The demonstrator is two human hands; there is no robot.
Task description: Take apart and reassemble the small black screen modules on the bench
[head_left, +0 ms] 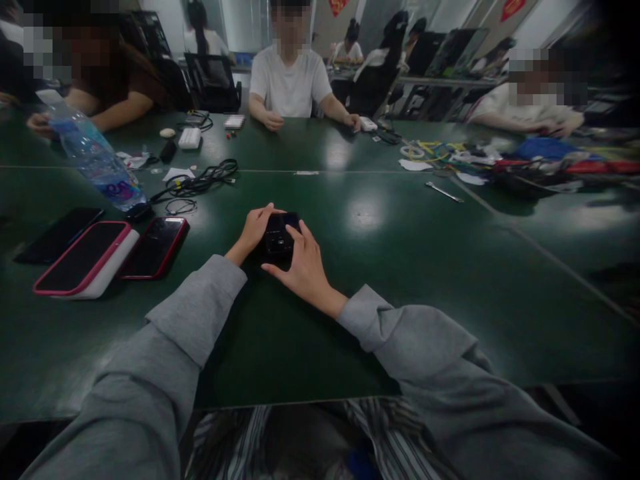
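Observation:
A small black device with a dark screen and faint light marks [281, 241] is between my hands, above or on the green table; I cannot tell whether it touches the tabletop. My left hand [256, 232] is closed along its left and far edge. Over its right side is my right hand [306, 265], fingers apart, with a fingertip at the screen and the thumb stretched out below the near edge. Left of my hands lies a phone in a red case [157, 248]. Beside it, a pink-rimmed phone [87, 259] rests on a white object.
A tilted water bottle [103, 160] stands at the left, near a black phone [61, 233] and coiled black cables [205, 179]. A wrench [444, 192] and a heap of cables [530, 163] lie to the right. Several people sit across the table [410, 267].

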